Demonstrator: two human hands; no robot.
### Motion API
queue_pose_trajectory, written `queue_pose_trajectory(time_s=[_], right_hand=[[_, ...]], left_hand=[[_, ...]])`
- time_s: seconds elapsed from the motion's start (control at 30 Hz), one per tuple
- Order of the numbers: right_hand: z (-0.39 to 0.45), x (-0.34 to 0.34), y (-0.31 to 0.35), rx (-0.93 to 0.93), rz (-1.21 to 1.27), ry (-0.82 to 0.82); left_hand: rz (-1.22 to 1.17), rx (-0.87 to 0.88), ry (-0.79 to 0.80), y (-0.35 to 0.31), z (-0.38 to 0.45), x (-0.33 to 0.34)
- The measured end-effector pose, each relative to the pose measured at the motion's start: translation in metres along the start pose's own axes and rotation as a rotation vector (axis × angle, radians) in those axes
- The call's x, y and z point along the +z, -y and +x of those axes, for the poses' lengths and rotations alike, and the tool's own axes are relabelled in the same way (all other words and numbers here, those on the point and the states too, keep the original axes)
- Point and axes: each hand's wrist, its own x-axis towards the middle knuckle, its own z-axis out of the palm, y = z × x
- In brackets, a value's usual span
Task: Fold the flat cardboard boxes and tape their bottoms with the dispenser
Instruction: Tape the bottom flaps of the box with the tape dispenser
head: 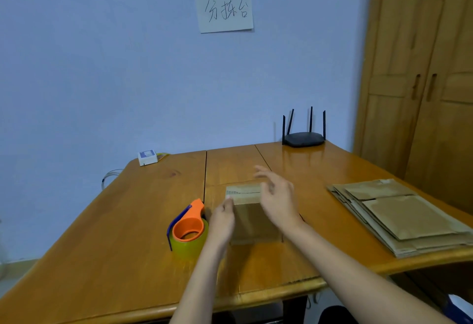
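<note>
A box (249, 217) sits mid-tabletop (128, 234) between the left hand (222, 221), touching its side, and the released right hand (277, 199) above, with a dispenser (188, 229) left, flat boxes (399, 215) right, and a router (304, 139) behind.

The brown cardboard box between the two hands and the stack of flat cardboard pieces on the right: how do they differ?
The brown cardboard box stands folded up, mid-table, touched by the left hand; the stack of flat cardboard pieces lies flat, untouched, at the table's right edge. Both are brown cardboard.
</note>
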Motion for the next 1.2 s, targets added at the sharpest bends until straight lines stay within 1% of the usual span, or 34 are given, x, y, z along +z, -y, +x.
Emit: queue_pose_trajectory(time_s=[0.03, 0.07, 0.1, 0.17, 0.23, 0.27, 0.33, 0.4, 0.47, 0.53, 0.57, 0.67, 0.73, 0.8, 0.9, 1.0, 1.2], right_hand=[[-0.004, -0.007, -0.004, 0.034, -0.001, -0.088], [-0.009, -0.015, -0.011, 0.096, -0.016, -0.116], [-0.014, -0.022, -0.019, 0.199, -0.021, -0.069], [-0.027, -0.029, -0.038, 0.366, 0.047, 0.140], [-0.039, -0.026, -0.054, 0.370, 0.075, 0.297], [-0.044, -0.022, -0.061, 0.337, 0.075, 0.320], [-0.046, -0.017, -0.067, 0.281, 0.052, 0.272], [-0.044, -0.013, -0.067, 0.274, 0.029, 0.184], [-0.040, -0.013, -0.060, 0.281, 0.080, 0.132], [-0.033, -0.015, -0.054, 0.305, 0.147, 0.096], [-0.027, -0.017, -0.049, 0.311, 0.137, 0.069], [-0.003, -0.020, -0.035, 0.327, 0.002, 0.016], [0.017, -0.019, -0.027, 0.363, -0.085, 0.032], [0.038, -0.008, -0.028, 0.394, -0.100, 0.101], [0.059, 0.016, -0.042, 0.463, -0.025, 0.243], [0.071, 0.037, -0.058, 0.549, 0.042, 0.328], [0.095, 0.075, -0.080, 0.639, -0.020, 0.329]], left_hand=[[0.000, 0.006, -0.001, 0.001, -0.002, -0.001], [-0.014, 0.014, 0.004, 0.002, -0.003, -0.002], [-0.040, 0.015, 0.014, 0.004, -0.004, -0.003], [-0.084, 0.006, 0.029, 0.010, -0.008, -0.002], [-0.060, 0.019, 0.033, 0.017, -0.013, 0.002], [-0.052, 0.046, 0.040, 0.021, -0.016, 0.006], [-0.027, 0.108, 0.027, 0.028, -0.017, 0.013], [0.031, 0.165, -0.036, 0.029, -0.018, 0.016], [0.087, 0.194, -0.123, 0.024, -0.016, 0.015], [0.149, 0.197, -0.188, 0.013, -0.012, 0.009], [0.197, 0.189, -0.221, 0.007, -0.008, 0.007], [0.305, 0.128, -0.284, -0.009, 0.009, -0.001], [0.324, 0.095, -0.252, -0.019, 0.025, -0.006], [0.351, 0.070, -0.188, -0.024, 0.047, -0.010], [0.424, 0.004, -0.122, -0.023, 0.076, -0.014], [0.483, -0.040, -0.090, -0.016, 0.098, -0.016], [0.613, -0.098, -0.033, -0.006, 0.133, -0.023]])
